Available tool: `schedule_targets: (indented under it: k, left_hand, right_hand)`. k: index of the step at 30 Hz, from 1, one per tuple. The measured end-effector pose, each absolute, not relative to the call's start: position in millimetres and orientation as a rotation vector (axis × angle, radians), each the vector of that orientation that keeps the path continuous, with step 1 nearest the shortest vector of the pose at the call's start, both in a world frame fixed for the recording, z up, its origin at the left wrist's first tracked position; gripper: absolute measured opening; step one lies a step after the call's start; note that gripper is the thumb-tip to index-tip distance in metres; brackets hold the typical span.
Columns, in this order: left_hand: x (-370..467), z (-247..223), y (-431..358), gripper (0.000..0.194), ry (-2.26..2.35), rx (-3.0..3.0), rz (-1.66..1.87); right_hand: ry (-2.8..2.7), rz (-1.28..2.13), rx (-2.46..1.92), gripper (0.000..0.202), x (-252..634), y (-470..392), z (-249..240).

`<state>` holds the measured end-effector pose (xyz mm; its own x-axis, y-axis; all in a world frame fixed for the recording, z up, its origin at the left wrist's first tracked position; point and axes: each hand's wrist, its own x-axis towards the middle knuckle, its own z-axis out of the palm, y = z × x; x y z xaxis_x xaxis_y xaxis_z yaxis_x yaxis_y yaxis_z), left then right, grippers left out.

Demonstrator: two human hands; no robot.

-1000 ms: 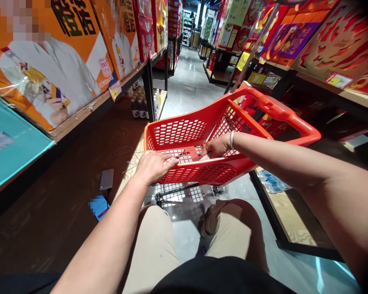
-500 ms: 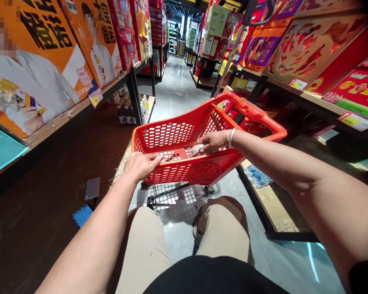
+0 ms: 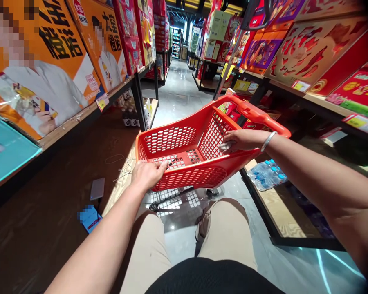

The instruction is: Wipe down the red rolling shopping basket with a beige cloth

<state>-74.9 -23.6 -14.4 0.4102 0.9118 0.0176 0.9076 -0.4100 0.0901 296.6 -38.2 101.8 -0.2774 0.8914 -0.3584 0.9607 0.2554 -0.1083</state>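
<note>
A red plastic shopping cart (image 3: 184,173) with perforated walls stands in front of my knees. My left hand (image 3: 149,173) is closed over its near rim at the left, thumb on the inner side. Inside the basket, at the handle end, is my right hand (image 3: 245,140), with a bracelet at the wrist. Its fingers are bent around a small crumpled whitish cloth (image 3: 227,145), close to the end wall; whether it touches the wall I cannot tell. The palm hides much of the cloth.
Shelves with orange cartons (image 3: 64,53) flank me on the left and red gift boxes (image 3: 355,85) on the right. Low down lie a pack of water bottles (image 3: 266,173), a power bank (image 3: 97,189) and a blue item (image 3: 91,218). A tiled aisle (image 3: 179,75) runs ahead.
My right hand has moved right with the whitish cloth, from the middle of the basket toward the handle end. My left hand stays on the rim. The view has shifted slightly.
</note>
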Motion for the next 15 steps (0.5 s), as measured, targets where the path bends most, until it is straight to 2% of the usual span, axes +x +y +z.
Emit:
schedule_targets:
  k: [5, 12, 15]
  left_hand:
    - [-61.2, -19.6, -59.7, 0.079, 1.577, 2.547, 0.184]
    - [-41.0, -13.4, -109.8, 0.07, 1.253, 2.492, 0.006]
    - [-33.4, -10.1, -124.6, 0.066, 1.126, 2.479, -0.137]
  right_hand:
    - [2.438, -0.129, 1.91, 0.035, 291.3, -61.8, 67.6]
    - [2.496, 0.022, 2.004, 0.038, 317.8, -101.3, 42.7]
    - [2.43, -0.039, 2.058, 0.041, 333.0, -111.5, 44.3]
